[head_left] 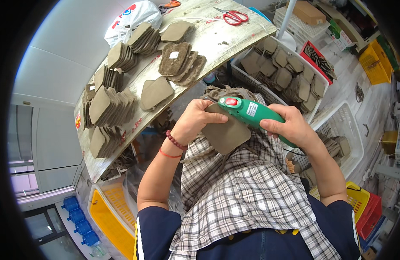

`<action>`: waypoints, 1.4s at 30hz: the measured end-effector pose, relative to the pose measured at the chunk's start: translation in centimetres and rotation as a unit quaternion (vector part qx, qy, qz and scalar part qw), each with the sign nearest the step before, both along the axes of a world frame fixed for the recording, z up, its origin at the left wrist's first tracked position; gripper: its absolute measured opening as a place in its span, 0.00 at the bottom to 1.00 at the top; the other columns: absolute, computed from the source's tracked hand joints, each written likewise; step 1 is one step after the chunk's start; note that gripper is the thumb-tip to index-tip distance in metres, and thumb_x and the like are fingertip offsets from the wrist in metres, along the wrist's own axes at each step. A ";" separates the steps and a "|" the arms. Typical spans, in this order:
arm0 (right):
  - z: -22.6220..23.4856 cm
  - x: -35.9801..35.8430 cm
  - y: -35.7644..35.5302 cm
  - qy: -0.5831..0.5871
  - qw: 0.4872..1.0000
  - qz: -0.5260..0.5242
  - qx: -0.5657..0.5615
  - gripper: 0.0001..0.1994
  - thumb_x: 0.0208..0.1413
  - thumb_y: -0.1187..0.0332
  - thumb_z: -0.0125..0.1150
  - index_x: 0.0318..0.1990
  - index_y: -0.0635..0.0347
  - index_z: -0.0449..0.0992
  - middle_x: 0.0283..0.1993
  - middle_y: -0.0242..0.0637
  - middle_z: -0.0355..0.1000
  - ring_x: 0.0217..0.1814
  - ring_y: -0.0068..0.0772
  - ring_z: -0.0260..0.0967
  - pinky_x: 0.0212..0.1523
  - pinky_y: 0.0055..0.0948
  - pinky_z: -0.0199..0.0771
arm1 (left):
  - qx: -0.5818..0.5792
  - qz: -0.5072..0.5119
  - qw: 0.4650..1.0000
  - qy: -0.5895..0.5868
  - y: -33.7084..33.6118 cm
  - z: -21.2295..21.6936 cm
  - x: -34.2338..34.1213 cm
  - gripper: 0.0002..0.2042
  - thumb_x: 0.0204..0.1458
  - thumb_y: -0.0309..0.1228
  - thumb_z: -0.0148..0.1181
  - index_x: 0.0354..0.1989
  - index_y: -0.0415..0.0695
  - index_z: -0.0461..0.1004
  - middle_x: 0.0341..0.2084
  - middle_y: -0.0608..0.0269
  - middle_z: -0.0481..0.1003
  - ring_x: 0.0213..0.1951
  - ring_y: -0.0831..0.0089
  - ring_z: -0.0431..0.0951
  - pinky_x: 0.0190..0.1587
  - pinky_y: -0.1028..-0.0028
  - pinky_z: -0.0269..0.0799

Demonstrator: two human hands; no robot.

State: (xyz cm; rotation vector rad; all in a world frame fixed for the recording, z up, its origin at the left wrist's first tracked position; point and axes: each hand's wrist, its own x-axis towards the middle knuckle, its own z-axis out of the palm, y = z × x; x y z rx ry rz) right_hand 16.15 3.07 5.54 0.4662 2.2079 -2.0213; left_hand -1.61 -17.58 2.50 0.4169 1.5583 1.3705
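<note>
Above my lap, my left hand (195, 120) pinches a flat olive-brown fabric pad (228, 135) with rounded corners by its upper left edge, thumb on top. My right hand (290, 123) is wrapped round a green handheld power tool (250, 112) with a red switch and a white label. The tool lies over the pad's upper right edge, its front end close to my left thumb; what its working end touches is hidden. A dark cord runs down from behind my right hand. Brown trimmings (228, 92) are heaped just beyond my hands, over my checked apron (234, 190).
On the worn table (208, 47) are stacked pads (111, 106), fuzzy-sided pads (174, 58), red-handled scissors (235, 17) and a white plastic bag (135, 19). A white crate of pads (291, 71) stands to the right, a lower white basket (349, 125) nearer, an orange crate (109, 216) lower left.
</note>
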 end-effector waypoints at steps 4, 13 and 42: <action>-0.2 0.4 0.6 -0.004 0.999 -0.041 0.008 0.15 0.53 0.59 0.65 0.35 0.64 0.75 0.23 0.28 0.69 0.23 0.15 0.63 0.24 0.18 0.63 | 0.078 0.066 0.995 -0.022 -0.9 0.7 -1.0 0.07 0.49 0.21 0.62 0.36 0.36 0.77 0.31 0.61 0.79 0.31 0.77 0.79 0.36 0.78 0.74; 0.5 2.7 1.3 -0.035 0.998 -0.017 0.040 0.19 0.51 0.59 0.67 0.43 0.64 0.75 0.27 0.28 0.72 0.26 0.14 0.65 0.28 0.18 0.66 | 0.150 0.161 0.975 -0.016 -2.7 0.3 -2.3 0.05 0.48 0.20 0.64 0.34 0.38 0.77 0.29 0.62 0.79 0.30 0.78 0.78 0.35 0.77 0.74; 0.4 -2.3 -0.8 0.035 0.999 -0.029 -0.028 0.16 0.54 0.58 0.64 0.37 0.64 0.76 0.27 0.28 0.70 0.27 0.16 0.66 0.28 0.20 0.67 | 0.120 0.165 0.977 0.059 -3.5 1.7 -2.9 0.09 0.53 0.22 0.58 0.43 0.36 0.74 0.36 0.61 0.78 0.37 0.75 0.78 0.42 0.76 0.74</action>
